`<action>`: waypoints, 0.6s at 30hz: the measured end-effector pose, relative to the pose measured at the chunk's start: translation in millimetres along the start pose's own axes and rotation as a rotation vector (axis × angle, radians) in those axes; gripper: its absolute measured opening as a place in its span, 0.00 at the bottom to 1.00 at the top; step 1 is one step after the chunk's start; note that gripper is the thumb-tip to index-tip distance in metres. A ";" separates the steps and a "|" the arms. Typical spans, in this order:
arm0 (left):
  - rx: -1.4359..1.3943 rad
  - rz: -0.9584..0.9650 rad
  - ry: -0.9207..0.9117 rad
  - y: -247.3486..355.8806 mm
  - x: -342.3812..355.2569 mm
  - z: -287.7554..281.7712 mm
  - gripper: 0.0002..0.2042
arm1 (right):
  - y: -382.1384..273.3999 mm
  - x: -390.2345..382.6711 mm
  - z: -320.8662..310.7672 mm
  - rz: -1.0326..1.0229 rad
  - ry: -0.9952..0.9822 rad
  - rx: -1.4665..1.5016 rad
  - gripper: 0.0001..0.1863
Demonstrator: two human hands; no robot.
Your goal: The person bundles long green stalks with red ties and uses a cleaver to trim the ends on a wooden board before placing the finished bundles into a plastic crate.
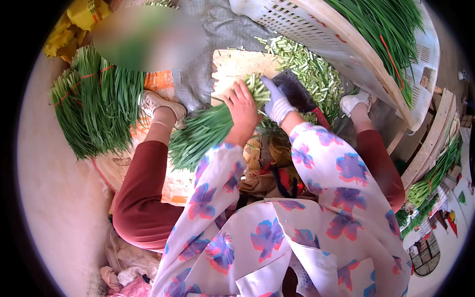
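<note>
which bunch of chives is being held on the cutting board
The bunch gripped by the bare left hand, its cut ends on the wooden board beside the gloved right hand. The tied bunches on the left lie untouched.

Rough wooden chopping board (232, 67), matt dark metal cleaver (297, 91), perforated white plastic crate (292, 24)

The person wore a loose white garment printed with large flowers — purple and blue petals edged in pink-red — its long sleeves reaching to both wrists. The left hand (243, 110) was bare; the right hand (277, 103) was covered by a pale, whitish glove. Below the garment showed dark red trousers, ending above the ankles, and light-coloured shoes — whitish, low-cut — on both feet.
</note>
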State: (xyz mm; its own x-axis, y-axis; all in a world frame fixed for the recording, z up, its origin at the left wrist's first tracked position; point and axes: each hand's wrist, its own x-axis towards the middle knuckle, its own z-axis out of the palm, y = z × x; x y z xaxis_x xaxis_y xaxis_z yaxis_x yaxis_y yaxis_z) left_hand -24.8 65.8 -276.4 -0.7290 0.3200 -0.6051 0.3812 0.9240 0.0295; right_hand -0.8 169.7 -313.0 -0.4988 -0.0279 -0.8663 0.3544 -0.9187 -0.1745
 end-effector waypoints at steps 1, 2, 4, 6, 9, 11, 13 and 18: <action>0.053 -0.061 -0.024 -3.2 15.1 3.5 0.59 | -0.1 7.4 4.6 0.087 -0.049 -0.039 0.33; 0.106 -0.120 -0.050 -8.6 24.2 7.3 0.58 | 5.9 14.3 3.5 0.072 0.068 -0.440 0.39; 0.085 -0.032 -0.078 12.5 39.3 -18.5 0.51 | -19.8 41.8 -25.9 0.020 0.220 -0.946 0.44; -0.036 0.043 -0.101 7.3 38.6 -21.7 0.48 | -39.8 33.8 -30.3 -0.107 0.332 -1.436 0.48; -0.090 0.011 -0.009 -11.7 34.0 9.0 0.47 | -40.0 -20.4 14.6 -0.521 0.035 -2.375 0.50; -0.091 0.012 0.102 -9.4 30.9 21.0 0.51 | -41.8 -38.4 33.2 -0.858 -0.211 -2.802 0.49; -0.075 0.027 0.123 -8.5 25.5 21.1 0.50 | -40.1 -8.6 18.9 -0.997 -0.322 -2.891 0.42; -0.080 0.027 0.147 -0.9 38.7 23.9 0.48 | -55.0 32.3 4.2 -1.047 -0.278 -2.871 0.30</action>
State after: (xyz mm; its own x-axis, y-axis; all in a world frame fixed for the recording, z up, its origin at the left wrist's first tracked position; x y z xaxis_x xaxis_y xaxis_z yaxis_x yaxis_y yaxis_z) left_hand -39.8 72.4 -318.9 -0.7964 0.3671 -0.4807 0.3599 0.9263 0.1111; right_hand -39.7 217.7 -329.4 -0.8333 -0.4071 -0.3741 -0.4389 0.8985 -0.0002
